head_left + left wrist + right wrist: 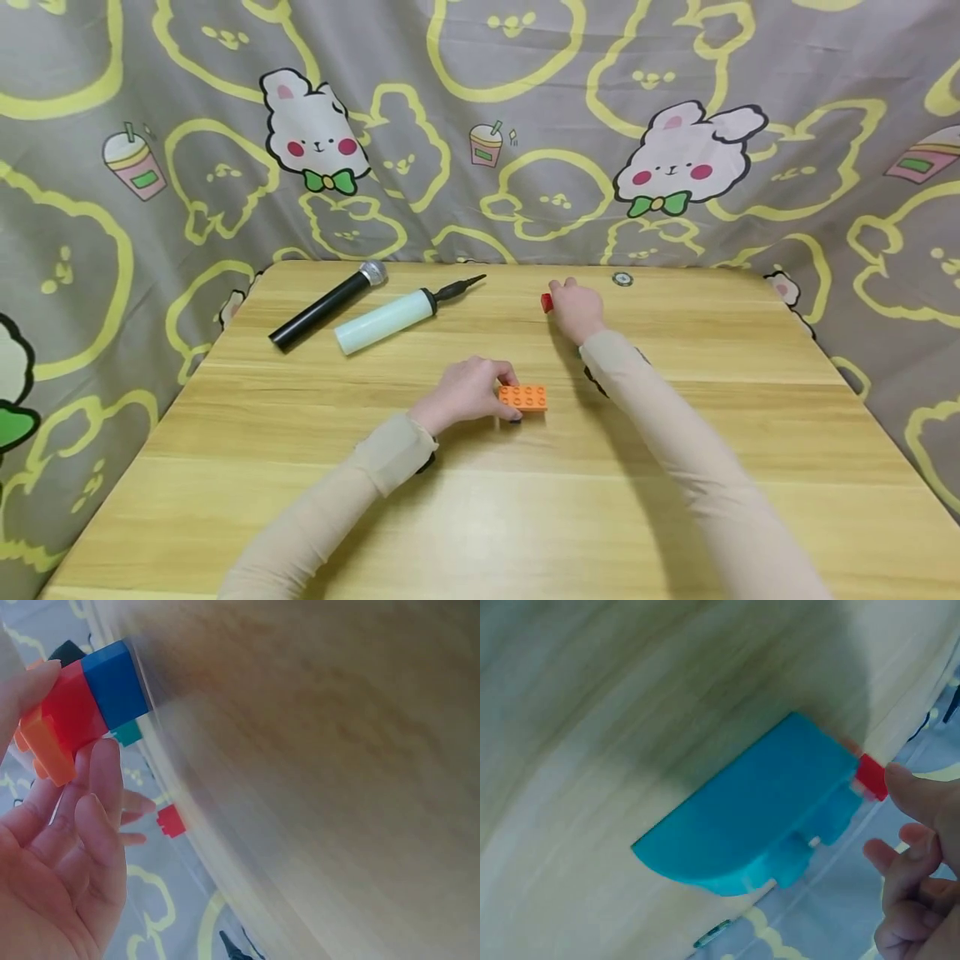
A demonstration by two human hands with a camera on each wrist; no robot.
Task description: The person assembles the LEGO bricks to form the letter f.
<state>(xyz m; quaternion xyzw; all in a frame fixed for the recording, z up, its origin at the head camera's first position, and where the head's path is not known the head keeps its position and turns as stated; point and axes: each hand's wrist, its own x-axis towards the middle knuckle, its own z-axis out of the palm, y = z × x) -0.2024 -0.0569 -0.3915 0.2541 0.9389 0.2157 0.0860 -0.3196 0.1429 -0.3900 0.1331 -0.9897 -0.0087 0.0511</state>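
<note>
My left hand (468, 392) grips a stack of toy building bricks between thumb and fingers. An orange brick (523, 397) with studs faces up on top, a red brick (75, 709) lies under it, and a blue brick (116, 684) is lowest. At the back of the table my right hand (577, 310) reaches over a separate small red brick (547, 302). In the left wrist view its fingertips are spread beside that brick (171, 821), apparently apart from it. The right wrist view shows a teal studded block (742, 810) with a curved end; the right forearm mostly hides it from above.
A black microphone (322, 310) with a silver head lies at the back left. Beside it is a pale hand pump (386, 322) with a black nozzle. A small round disc (622, 279) rests near the far edge of the wooden table (480, 517), before a patterned curtain (465, 200).
</note>
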